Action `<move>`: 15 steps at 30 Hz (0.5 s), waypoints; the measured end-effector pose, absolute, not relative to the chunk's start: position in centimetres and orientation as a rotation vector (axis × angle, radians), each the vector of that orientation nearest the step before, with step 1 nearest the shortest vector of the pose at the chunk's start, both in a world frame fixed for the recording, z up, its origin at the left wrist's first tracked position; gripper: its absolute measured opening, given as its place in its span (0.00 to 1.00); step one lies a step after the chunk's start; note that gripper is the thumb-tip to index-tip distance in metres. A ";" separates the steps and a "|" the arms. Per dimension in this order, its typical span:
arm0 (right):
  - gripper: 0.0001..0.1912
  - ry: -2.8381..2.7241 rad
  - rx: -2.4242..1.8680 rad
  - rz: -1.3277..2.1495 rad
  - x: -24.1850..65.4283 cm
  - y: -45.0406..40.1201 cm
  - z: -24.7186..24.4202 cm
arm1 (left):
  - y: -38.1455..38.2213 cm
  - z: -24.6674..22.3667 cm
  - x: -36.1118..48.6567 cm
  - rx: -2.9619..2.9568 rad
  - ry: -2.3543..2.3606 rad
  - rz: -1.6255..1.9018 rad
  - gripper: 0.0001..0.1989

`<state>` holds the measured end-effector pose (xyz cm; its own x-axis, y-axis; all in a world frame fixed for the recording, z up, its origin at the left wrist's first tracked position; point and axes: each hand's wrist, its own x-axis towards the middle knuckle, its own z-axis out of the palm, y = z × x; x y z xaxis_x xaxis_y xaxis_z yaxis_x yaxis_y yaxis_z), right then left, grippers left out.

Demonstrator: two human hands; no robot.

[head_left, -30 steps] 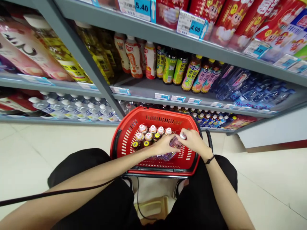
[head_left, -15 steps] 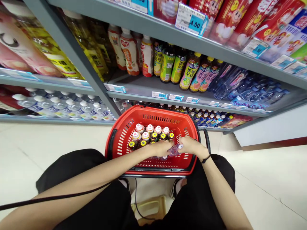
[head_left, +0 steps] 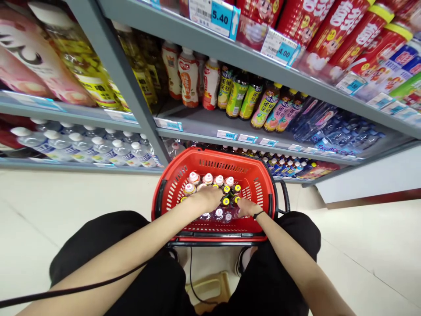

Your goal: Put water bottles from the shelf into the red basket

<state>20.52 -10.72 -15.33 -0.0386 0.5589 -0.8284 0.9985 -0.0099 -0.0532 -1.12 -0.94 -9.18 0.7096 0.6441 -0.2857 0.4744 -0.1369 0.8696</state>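
A red plastic shopping basket (head_left: 213, 160) stands directly below me, holding rows of small drink bottles with pink caps (head_left: 208, 179) at the back and yellow caps (head_left: 226, 195) nearer the middle. Low at the front lie clear bottles with white caps (head_left: 219, 215), possibly a wrapped pack. My left hand (head_left: 205, 198) rests palm-down over the bottles, hiding several of them and its own fingertips. My right hand (head_left: 246, 207) lies on the right end of the front bottles, with its fingers partly hidden. A dark band circles my right wrist.
Grey store shelves (head_left: 204, 134) hold drink bottles (head_left: 250, 98), bottled water (head_left: 82, 149) and price tags. The basket's black handle (head_left: 284, 197) hangs at its right side. My black trousers (head_left: 289, 237) flank it, and a low stool (head_left: 207, 287) stands on the tiled floor beneath.
My hands have moved apart and lower into the basket. The clear bottles they were over now lie among the front bottles. The view has shifted slightly, and more yellow caps show.
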 end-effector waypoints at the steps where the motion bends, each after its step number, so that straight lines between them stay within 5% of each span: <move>1: 0.18 1.679 1.634 -0.923 20.6 -10.9 -15.8 | -1.0 -9.1 -1.2 1.787 0.882 0.194 0.19; 6: 0.19 1.726 1.665 -0.907 20.5 -12.3 -17.2 | -1.1 -9.2 -1.3 1.840 0.938 0.163 0.18; 11: 0.17 1.706 1.736 -0.902 19.9 -13.6 -18.3 | -0.7 -8.4 -0.9 1.995 0.949 -0.133 0.04; 15: 0.15 1.718 1.806 -0.961 19.4 -13.8 -18.1 | -0.5 -6.3 -0.4 2.170 0.855 -0.362 0.13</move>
<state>19.42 -13.82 -18.11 -0.0268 0.6590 -0.7516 0.9854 -0.1092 -0.1309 -0.40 -0.50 -6.27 0.7354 0.4612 -0.4964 0.6775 -0.4856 0.5525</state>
